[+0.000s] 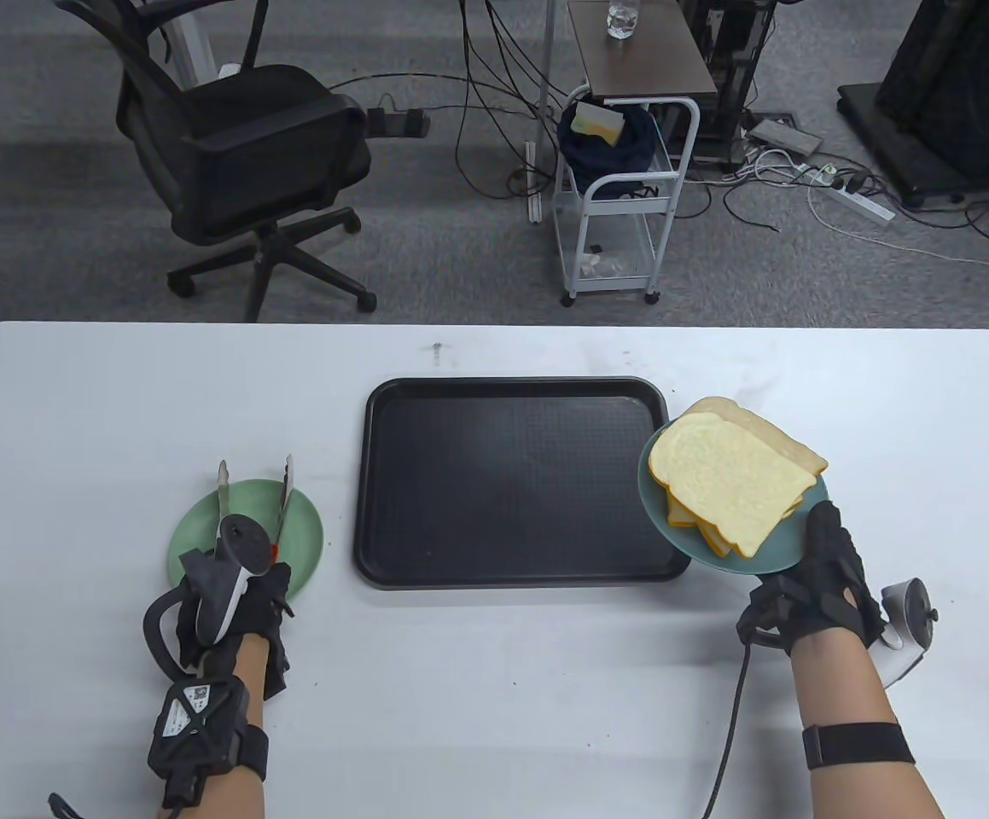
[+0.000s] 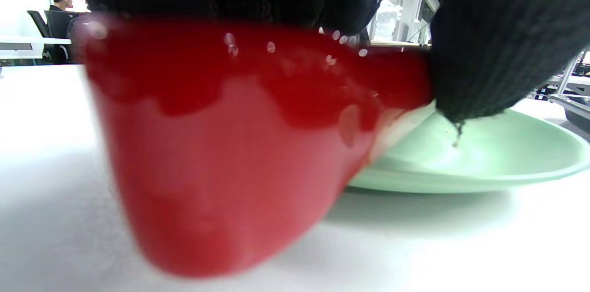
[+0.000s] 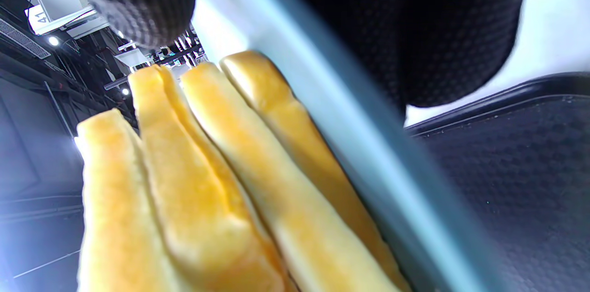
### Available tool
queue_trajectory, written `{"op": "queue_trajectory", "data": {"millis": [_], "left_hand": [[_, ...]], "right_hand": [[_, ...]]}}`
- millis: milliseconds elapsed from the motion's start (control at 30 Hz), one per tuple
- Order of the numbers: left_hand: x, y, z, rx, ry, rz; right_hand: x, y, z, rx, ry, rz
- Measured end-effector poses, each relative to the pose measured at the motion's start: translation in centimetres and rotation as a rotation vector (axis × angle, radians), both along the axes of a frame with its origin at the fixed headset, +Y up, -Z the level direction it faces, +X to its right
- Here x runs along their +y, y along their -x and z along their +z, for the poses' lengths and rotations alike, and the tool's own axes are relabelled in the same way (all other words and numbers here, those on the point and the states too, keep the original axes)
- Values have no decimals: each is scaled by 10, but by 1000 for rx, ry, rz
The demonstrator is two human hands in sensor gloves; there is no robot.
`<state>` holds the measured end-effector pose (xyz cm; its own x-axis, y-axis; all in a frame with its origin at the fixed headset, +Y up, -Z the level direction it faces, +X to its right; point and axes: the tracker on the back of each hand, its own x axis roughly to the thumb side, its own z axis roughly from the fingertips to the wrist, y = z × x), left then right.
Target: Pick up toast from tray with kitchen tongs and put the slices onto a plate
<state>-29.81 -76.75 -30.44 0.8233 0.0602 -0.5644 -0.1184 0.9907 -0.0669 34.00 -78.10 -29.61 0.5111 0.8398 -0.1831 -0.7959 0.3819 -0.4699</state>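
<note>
The black tray (image 1: 511, 482) lies bare in the middle of the table. My right hand (image 1: 810, 580) grips the rim of a teal plate (image 1: 673, 520), lifted and tilted at the tray's right edge, thumb on top. Several toast slices (image 1: 733, 486) are stacked on it; in the right wrist view the toast slices (image 3: 207, 181) lean against the plate (image 3: 368, 144) above the tray (image 3: 516, 167). My left hand (image 1: 264, 584) holds the red-handled tongs (image 1: 281, 512), their arms spread over a light green plate (image 1: 306, 529). The left wrist view shows the red handle (image 2: 230, 144) and the green plate (image 2: 461, 158).
White table (image 1: 494, 699) stretches in front of the tray. Beyond the far edge stand a black office chair (image 1: 238, 153), a white cart (image 1: 622, 196) and floor cables. A person (image 2: 60, 11) sits far off in the left wrist view.
</note>
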Motion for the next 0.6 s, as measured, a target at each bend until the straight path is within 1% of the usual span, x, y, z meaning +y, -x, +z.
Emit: {"op": "queue_trajectory", "data": {"millis": [133,233,333,400,433,500,567,600], "left_hand": [[2,2,2,22,-5,17],[17,4,4,35,-51,11],[51,0,5,23,-133,13],[88,-12,7,-20,-236,-5],[98,-17,8,-37,-264,-7],[137,-39,12,-110,-372,-6],[162,-60,18,-178,-448,-8],[170,-68,20,-203,-473,-5]], "right_hand": [[0,0,0,0,-3,-1],[0,0,0,0,-3,-4],[0,-1,0,1,-4,-5],[0,0,0,1,-3,-4],[0,0,0,1,-3,-4],[-1,-1,0,1,-2,-1],[-1,-1,0,0,-3,0],[-1,-1,0,0,-3,0]]}}
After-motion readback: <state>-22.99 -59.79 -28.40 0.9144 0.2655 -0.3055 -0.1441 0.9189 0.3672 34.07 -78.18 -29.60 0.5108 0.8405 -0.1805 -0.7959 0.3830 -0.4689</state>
